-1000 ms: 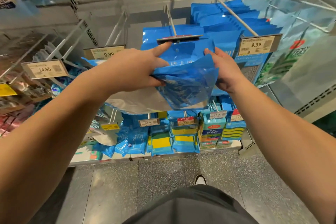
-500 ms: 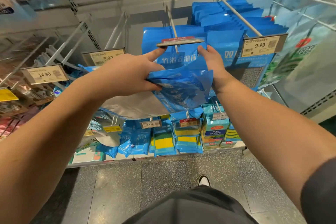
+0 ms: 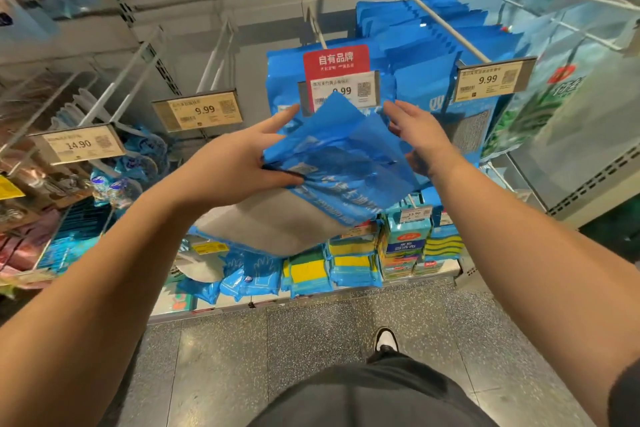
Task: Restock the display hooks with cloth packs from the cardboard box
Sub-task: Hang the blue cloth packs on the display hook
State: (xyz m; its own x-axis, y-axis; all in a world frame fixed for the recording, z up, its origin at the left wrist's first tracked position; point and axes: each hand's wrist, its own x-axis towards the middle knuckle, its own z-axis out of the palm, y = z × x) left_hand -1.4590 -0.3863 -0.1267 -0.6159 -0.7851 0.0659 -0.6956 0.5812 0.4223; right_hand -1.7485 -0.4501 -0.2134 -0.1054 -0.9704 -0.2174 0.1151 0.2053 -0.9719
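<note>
A blue cloth pack with a grey-white lower half is held tilted in front of the middle display hook. My left hand grips its left edge, thumb on top and forefinger stretched toward the hook. My right hand is at the pack's right edge with fingers extended; its palm side is hidden. The hook's price tag, red-topped and marked 9.99, hangs down just above the pack's upper corner. Blue packs hang behind it. No cardboard box is in view.
A full hook of blue packs hangs to the right with a 9.99 tag. An empty hook and its tag are on the left. Sponges and gloves fill the lower shelf. My shoe stands on grey floor.
The middle hook's price tag has dropped from lifted flat to hanging down, showing its face. The pack has tilted up toward it, and my right hand has opened out.
</note>
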